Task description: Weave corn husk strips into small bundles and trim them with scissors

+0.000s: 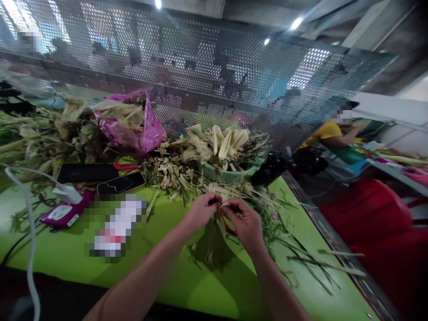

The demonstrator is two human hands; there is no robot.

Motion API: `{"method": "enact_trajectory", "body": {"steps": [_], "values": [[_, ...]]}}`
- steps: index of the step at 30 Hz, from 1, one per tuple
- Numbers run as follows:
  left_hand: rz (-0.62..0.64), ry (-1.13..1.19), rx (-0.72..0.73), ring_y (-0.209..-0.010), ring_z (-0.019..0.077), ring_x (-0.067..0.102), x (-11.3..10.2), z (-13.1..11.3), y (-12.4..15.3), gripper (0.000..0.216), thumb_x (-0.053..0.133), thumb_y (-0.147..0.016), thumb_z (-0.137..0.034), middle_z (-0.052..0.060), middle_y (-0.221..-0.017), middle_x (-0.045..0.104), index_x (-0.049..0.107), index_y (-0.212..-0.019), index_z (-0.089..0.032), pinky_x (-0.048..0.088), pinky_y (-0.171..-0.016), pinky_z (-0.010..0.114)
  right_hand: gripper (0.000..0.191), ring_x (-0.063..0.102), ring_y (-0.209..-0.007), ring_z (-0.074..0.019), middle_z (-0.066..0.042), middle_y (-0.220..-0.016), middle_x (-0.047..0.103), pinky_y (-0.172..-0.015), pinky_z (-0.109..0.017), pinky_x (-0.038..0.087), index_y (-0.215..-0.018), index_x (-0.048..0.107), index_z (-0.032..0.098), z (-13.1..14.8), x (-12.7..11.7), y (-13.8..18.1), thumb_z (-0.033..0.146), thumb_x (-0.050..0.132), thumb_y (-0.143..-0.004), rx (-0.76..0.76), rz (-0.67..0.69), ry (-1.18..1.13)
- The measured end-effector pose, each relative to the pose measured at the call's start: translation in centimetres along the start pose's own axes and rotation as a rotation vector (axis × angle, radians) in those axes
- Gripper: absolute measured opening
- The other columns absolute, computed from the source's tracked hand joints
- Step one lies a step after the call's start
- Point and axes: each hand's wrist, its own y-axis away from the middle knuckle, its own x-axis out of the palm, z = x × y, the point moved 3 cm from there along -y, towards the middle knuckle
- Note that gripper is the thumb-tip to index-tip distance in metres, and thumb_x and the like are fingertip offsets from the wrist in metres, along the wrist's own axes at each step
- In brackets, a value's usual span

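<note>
My left hand [204, 211] and my right hand [245, 223] meet above the green table [174, 272]. Their fingertips pinch a small pale piece of dried husk [224, 203], largely covered by the fingers. Below them, a limp dried strip with loose fibres [210, 254] shows against the shadow on the tabletop. A red loop [230, 228], seemingly a scissor handle, shows beside my right fingers; whether they touch it I cannot tell. Just beyond my hands, a green basket [230, 175] holds folded dried corn husks [225, 142].
Dried husks [67, 133] and a pink plastic bag [150, 129] lie at the back left. Phones [122, 183], a red cutter [127, 166], a purple power strip [65, 214] and a white cable [31, 240] are left. A perforated screen [200, 80] stands behind; red chairs [371, 209] are right.
</note>
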Motion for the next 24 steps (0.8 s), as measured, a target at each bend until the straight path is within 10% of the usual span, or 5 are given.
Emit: {"method": "enact_trajectory", "body": {"steps": [24], "values": [[-0.017,0.237,-0.126,-0.073,0.0109,0.055,-0.75,-0.17,0.39,0.021,0.068,-0.072,-0.023,0.001,-0.078,0.059,0.056,-0.087,-0.015,0.042,-0.072,0.025,0.020,0.053,-0.064,-0.0137,0.000,-0.072,0.058,-0.061,-0.026,0.046,-0.082,0.059,0.019,-0.90,-0.72,-0.36,0.035,0.069,-0.075,0.229,-0.070,-0.239]]}}
